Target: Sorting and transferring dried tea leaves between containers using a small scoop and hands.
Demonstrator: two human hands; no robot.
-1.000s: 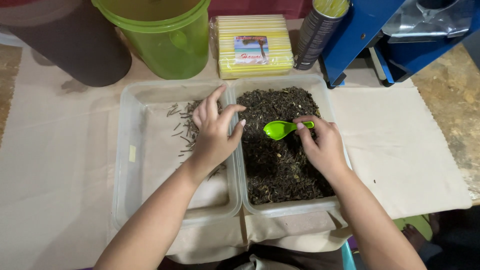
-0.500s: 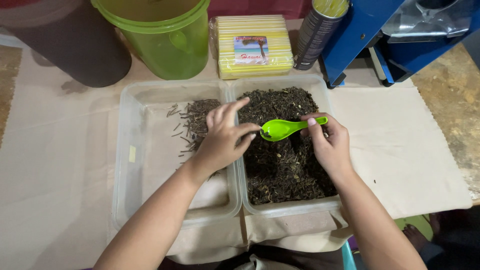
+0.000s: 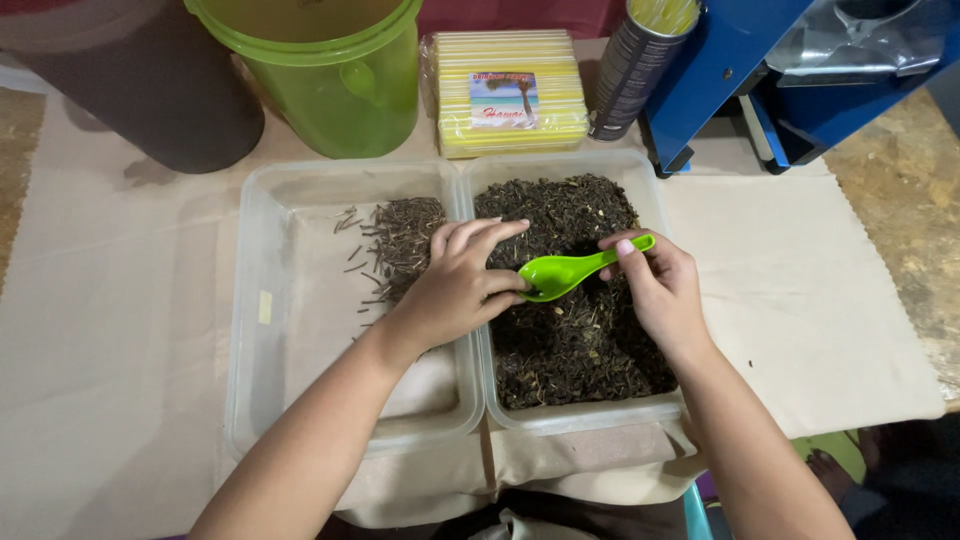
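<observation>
1. Right hand [image 3: 660, 290]: closed in a pinch on the handle end of one green plastic spoon [image 3: 572, 270]. The spoon's long axis runs from the right hand's thumb and forefinger down and leftward; the bowl points toward the left hand.
2. Left hand [image 3: 455, 285]: fingers curled loosely and held narrow, fingertips touching the rim of the spoon bowl. Whether anything is held between them cannot be told. This hand straddles the shared wall of the two tubs.
3. Directly beneath both hands: right clear plastic tub [image 3: 570, 415], filled with dark dried leaf matter [image 3: 585, 345]. The spoon hovers over it.
4. Under the left wrist: left clear plastic tub [image 3: 300, 300], holding one small heap of thin dried stems [image 3: 400, 240] just beyond the left hand's knuckles.
5. Count: two tubs, one spoon, two hands.
6. Beyond the hands: one green bucket [image 3: 330, 80], one pack of yellow straws [image 3: 505, 95], one dark cylindrical can [image 3: 635, 70].
</observation>
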